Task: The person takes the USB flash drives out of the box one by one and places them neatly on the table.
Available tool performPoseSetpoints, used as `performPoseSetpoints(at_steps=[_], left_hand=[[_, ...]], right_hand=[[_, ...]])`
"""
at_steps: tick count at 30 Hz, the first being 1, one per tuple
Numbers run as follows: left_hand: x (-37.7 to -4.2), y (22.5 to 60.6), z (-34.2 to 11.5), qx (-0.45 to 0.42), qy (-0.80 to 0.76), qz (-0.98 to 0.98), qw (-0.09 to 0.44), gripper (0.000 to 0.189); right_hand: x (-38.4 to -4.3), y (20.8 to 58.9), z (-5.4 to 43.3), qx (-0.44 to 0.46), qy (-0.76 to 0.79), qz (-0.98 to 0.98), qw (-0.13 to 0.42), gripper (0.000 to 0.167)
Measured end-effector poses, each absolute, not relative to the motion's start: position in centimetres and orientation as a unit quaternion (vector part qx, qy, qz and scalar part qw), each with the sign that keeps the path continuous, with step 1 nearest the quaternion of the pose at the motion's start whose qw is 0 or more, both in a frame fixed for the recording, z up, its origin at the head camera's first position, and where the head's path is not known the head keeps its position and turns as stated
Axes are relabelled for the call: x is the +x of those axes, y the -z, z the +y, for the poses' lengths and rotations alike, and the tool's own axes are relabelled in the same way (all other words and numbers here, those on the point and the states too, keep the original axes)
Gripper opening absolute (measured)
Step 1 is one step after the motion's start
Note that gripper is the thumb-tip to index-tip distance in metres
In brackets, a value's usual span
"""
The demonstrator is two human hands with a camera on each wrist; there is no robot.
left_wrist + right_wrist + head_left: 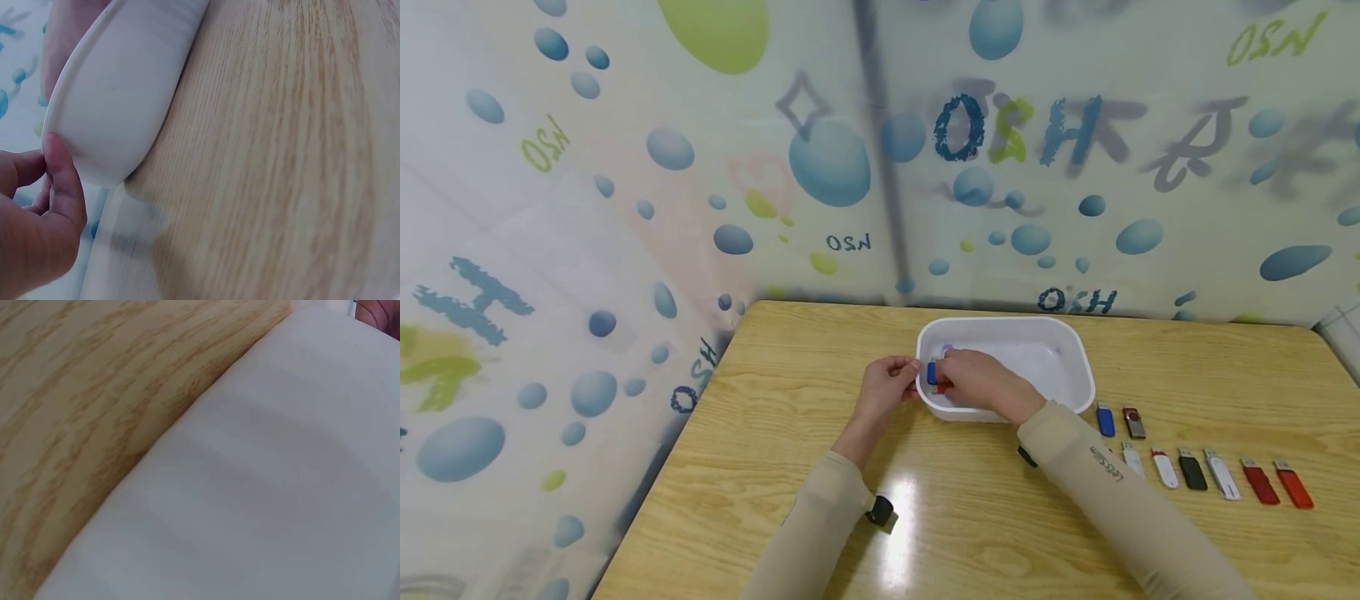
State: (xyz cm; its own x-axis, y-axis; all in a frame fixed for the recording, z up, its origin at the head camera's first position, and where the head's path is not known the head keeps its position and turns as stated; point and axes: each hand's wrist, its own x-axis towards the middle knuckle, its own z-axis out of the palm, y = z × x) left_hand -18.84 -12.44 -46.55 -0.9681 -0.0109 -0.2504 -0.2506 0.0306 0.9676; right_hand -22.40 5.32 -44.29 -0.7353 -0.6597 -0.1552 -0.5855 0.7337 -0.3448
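A white plastic basin (1052, 358) stands near the table's back edge. At its left end my left hand (883, 387) pinches the rim between thumb and fingers; the left wrist view shows that grip against the basin's outer wall (119, 94). My right hand (981, 379) reaches over the front rim, its fingers down among USB sticks in the basin's left end. Beside those fingers lie a blue USB stick (932, 372), a red one (941, 388) and a small purple item (948, 347). The right fingertips are hidden, so I cannot tell whether they hold something.
On the wooden table (760, 417), right of the basin, lie a blue USB stick (1105, 419) and a brown-and-silver one (1134, 422). In front is a row of several more, including a black one (1192, 470) and a red one (1293, 485). A patterned curtain (820, 275) hangs behind.
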Motion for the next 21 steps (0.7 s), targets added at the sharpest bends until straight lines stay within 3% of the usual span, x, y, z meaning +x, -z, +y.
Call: performPoseSetpoints(at_steps=[12,21], left_hand=[[-18.9,46.8,-12.3,-0.099,-0.692,0.710,0.086,0.024],[-19.0,46.7,-12.2,-0.101,-0.690,0.712,0.082,0.025]], right_hand=[[-23.0,44.5,6.0,-0.302,0.175,0.917,0.193,0.008],[-22.6,43.8,7.3,-0.282,0.219,0.919,0.169,0.008]])
